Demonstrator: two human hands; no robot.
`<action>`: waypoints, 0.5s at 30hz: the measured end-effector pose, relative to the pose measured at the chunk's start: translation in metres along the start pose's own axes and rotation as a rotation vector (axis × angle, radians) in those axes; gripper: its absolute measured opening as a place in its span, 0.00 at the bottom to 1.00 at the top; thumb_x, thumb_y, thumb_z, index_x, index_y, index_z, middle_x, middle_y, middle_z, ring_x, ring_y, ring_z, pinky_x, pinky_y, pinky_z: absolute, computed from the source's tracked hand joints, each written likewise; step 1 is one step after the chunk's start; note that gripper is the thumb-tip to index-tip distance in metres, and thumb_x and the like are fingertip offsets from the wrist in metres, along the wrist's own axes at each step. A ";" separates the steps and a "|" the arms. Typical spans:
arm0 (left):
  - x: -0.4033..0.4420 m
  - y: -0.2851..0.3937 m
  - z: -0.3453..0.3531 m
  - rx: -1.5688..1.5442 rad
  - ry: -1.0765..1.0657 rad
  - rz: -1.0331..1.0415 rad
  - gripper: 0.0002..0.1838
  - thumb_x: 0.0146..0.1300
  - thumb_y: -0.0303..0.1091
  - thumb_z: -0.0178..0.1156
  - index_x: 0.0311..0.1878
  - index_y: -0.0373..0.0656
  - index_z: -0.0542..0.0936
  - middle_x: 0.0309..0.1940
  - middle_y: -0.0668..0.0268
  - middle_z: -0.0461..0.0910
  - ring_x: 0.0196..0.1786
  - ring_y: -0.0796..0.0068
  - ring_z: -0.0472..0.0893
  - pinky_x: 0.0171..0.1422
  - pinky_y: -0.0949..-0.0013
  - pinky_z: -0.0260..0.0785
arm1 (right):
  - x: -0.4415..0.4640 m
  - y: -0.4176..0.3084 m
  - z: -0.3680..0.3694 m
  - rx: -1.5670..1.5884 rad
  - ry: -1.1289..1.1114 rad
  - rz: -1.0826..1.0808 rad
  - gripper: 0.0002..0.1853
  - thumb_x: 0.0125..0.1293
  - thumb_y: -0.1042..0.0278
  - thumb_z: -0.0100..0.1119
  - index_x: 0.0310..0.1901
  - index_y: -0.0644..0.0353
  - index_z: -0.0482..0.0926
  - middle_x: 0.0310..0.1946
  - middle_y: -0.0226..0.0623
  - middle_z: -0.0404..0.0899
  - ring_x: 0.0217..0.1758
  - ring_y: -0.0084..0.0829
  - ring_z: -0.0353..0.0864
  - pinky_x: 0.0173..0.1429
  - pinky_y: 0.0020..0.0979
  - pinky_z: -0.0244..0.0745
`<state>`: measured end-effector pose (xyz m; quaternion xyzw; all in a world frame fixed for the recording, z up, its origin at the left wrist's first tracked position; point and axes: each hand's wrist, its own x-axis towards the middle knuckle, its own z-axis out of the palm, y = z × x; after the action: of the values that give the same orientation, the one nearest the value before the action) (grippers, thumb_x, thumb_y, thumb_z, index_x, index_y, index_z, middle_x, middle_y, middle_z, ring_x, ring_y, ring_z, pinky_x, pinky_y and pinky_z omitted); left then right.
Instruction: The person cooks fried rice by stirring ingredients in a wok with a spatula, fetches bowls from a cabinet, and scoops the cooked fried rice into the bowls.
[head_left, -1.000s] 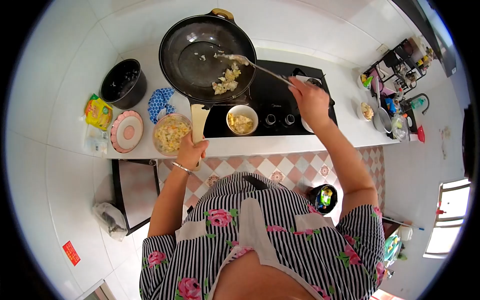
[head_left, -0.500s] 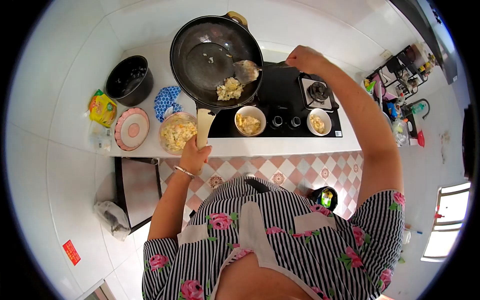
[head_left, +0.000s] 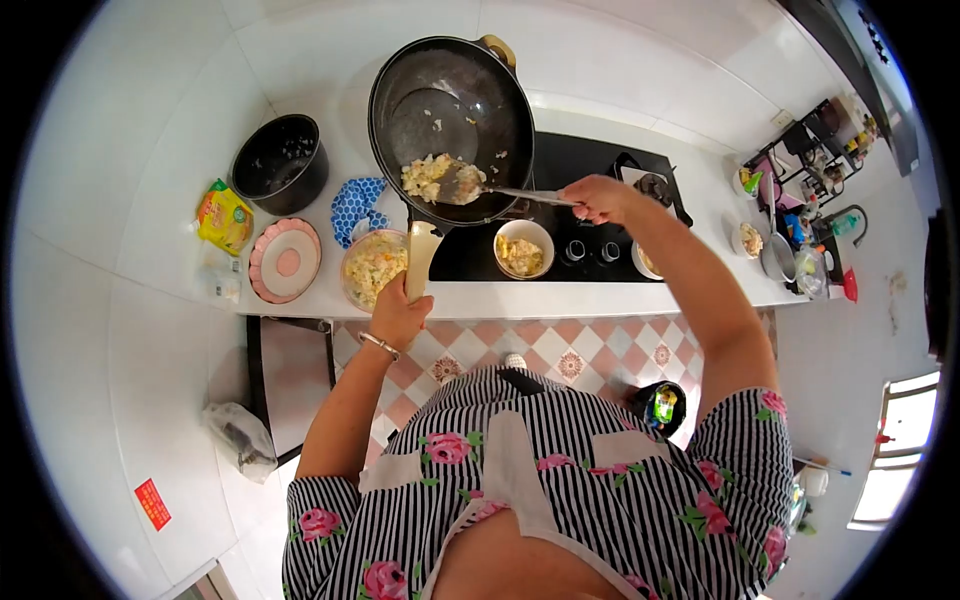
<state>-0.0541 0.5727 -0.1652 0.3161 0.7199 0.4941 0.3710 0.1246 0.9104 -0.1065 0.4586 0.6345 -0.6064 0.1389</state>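
My left hand [head_left: 400, 312] is wrapped round the cream-coloured handle of a black wok [head_left: 437, 110], which is tilted above the counter and the left part of the stove. In my right hand [head_left: 597, 198] is the handle of a metal spatula [head_left: 530, 194]. Its blade is in the wok, against a clump of fried rice [head_left: 424, 178] low on the near side. A few grains cling elsewhere to the wok. Just below the wok's near rim stands a white bowl [head_left: 523, 250] with fried rice in it. Beside my left hand is a wide bowl [head_left: 372, 268] full of rice.
A black pot [head_left: 281, 165], a pink-rimmed plate [head_left: 284, 262], a yellow packet [head_left: 225, 217] and a blue patterned cloth [head_left: 357, 207] are on the left counter. My right forearm partly covers another bowl [head_left: 645, 262] by the black stove [head_left: 590, 150]. A ladle [head_left: 777, 258] lies farther right.
The spatula has moved left and towards me, and the rice clump now sits farther left in the wok. My right hand has come lower and closer to the wok.
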 end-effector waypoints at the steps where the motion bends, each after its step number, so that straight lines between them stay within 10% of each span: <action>1: 0.001 0.003 -0.002 0.047 0.011 -0.008 0.15 0.50 0.27 0.58 0.40 0.31 0.71 0.20 0.61 0.73 0.15 0.75 0.72 0.19 0.71 0.66 | 0.003 0.006 0.009 0.055 -0.012 -0.043 0.11 0.65 0.59 0.53 0.38 0.58 0.79 0.15 0.25 0.65 0.13 0.14 0.54 0.14 0.19 0.46; 9: 0.008 -0.011 -0.002 -0.056 -0.020 0.033 0.15 0.49 0.31 0.59 0.38 0.31 0.71 0.18 0.60 0.74 0.15 0.73 0.73 0.20 0.70 0.66 | 0.000 0.002 0.067 0.220 0.158 -0.266 0.13 0.66 0.61 0.53 0.41 0.62 0.79 0.15 0.25 0.65 0.15 0.14 0.56 0.16 0.18 0.46; 12: 0.010 -0.019 0.005 -0.132 -0.044 0.008 0.15 0.49 0.31 0.59 0.37 0.31 0.71 0.17 0.62 0.73 0.14 0.75 0.72 0.19 0.71 0.65 | -0.007 -0.002 0.060 -0.432 0.627 -0.609 0.14 0.63 0.59 0.56 0.43 0.58 0.81 0.25 0.43 0.80 0.24 0.35 0.78 0.30 0.32 0.71; 15: 0.012 -0.019 0.010 -0.175 -0.092 0.009 0.14 0.49 0.31 0.59 0.37 0.32 0.71 0.17 0.64 0.73 0.14 0.76 0.72 0.19 0.72 0.65 | -0.045 -0.023 0.057 -0.703 0.779 -0.713 0.14 0.61 0.57 0.56 0.43 0.54 0.81 0.33 0.48 0.80 0.36 0.45 0.81 0.42 0.38 0.73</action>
<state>-0.0538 0.5811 -0.1881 0.3079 0.6549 0.5418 0.4276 0.1100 0.8442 -0.0712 0.3333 0.9135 -0.1595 -0.1706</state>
